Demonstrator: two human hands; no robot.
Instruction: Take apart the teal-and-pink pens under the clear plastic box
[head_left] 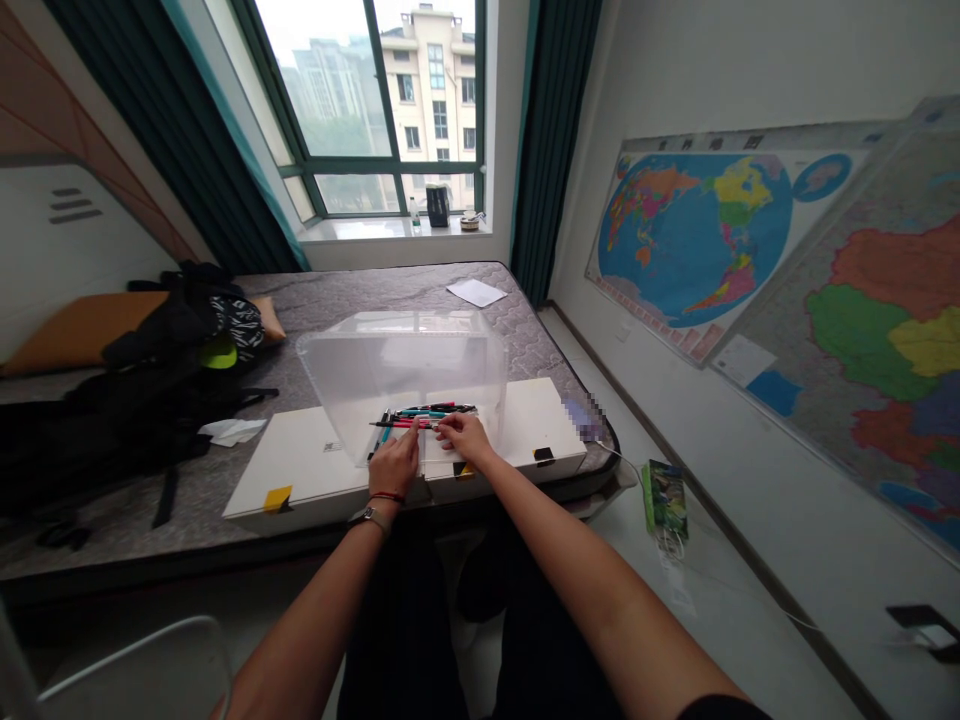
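Several slim pens [424, 415] in black, red and teal lie in a loose bundle on white flat boxes [532, 430], just in front of a clear plastic bin [401, 375] turned on its side or upended. My left hand [393, 462] rests at the near end of the bundle, its fingertips on the pens, and its grip is hard to make out. My right hand [465, 438] comes in from the right, with its thumb and fingers pinched on a red-and-black pen. A red cord and a wristwatch circle my left wrist.
The boxes sit on a grey quilted mattress [480, 330] whose edge runs just beyond my hands. A black backpack [157, 400] lies to the left, and a sheet of paper [476, 292] lies at the far end. A world map [697, 240] hangs on the right wall.
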